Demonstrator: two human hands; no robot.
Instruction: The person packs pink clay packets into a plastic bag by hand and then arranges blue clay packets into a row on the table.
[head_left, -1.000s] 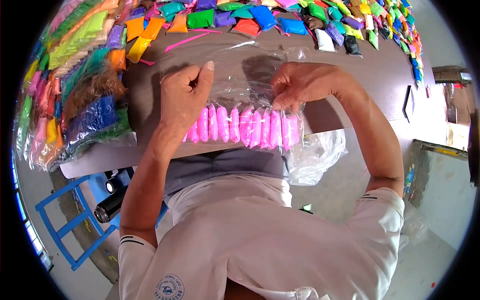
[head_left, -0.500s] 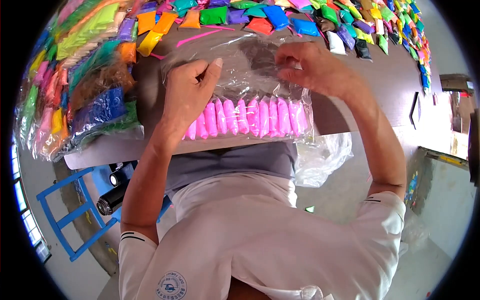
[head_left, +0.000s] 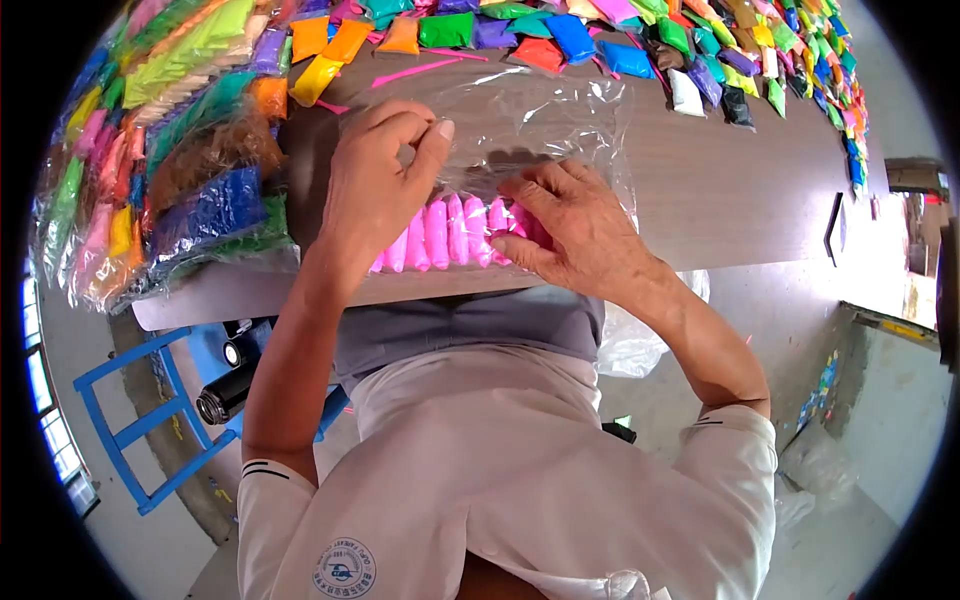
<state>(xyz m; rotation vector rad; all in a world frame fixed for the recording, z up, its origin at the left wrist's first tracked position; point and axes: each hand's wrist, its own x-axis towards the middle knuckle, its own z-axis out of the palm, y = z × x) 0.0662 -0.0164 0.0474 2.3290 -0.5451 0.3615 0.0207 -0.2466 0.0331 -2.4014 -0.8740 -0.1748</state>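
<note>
A clear plastic bag lies near the table's front edge with a row of several pink packets inside its near part. My left hand is at the bag's left side, thumb and fingers pinched together; what they hold, if anything, is too small to make out. Over the right end of the pink row rests my right hand, its thumb and fingers apart and touching the packets through the film. It covers some of them.
Filled bags of coloured packets are piled at the left. Loose coloured packets spread along the table's far side. Pink strips lie beyond the bag. A blue frame and a black bottle are below the table at left.
My right hand has come down and toward me from the bag's upper right onto the pink packets. The bag's far part now lies flatter and spread out. My left hand has hardly moved.
</note>
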